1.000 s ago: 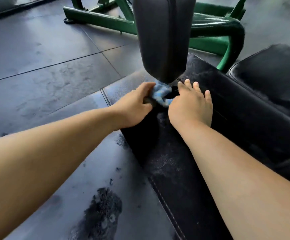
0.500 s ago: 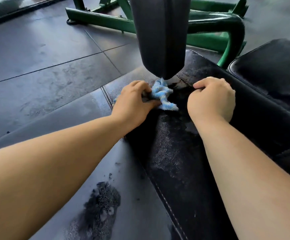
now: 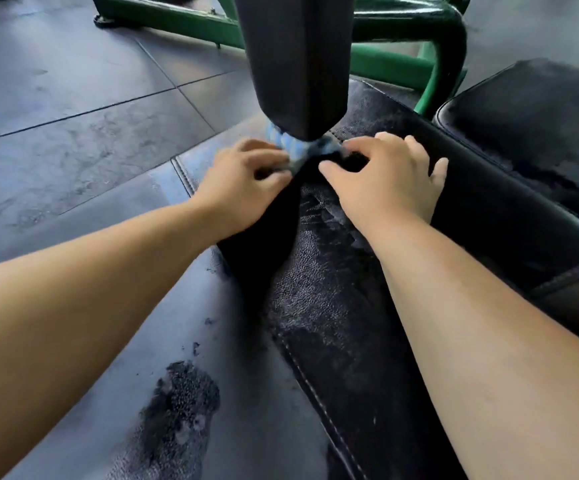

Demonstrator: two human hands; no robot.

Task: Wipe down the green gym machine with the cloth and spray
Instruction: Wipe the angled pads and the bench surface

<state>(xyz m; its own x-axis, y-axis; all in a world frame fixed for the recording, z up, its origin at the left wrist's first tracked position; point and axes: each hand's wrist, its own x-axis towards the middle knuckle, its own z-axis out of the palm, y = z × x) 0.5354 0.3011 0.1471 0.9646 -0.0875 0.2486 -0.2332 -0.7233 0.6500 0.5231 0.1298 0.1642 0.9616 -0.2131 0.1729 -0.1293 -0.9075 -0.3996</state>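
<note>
A: Cloth pos?
B: Blue cloth (image 3: pixel 290 147) at base of upright black pad (image 3: pixel 295 64), on seat pad (image 3: pixel 319 292). L hand (image 3: pixel 243 183) grips it; R hand (image 3: pixel 390 180) fingers bent just beside, hold unclear.
A: Surfaces?
B: Seat pad streaked wet; dark rubber floor tiles (image 3: pixel 73 98); green frame (image 3: pixel 184 26) behind.

One head-worn view looks forward and down, close over the black seat pad (image 3: pixel 333 323), green frame (image 3: pixel 184 24) far beyond.
</note>
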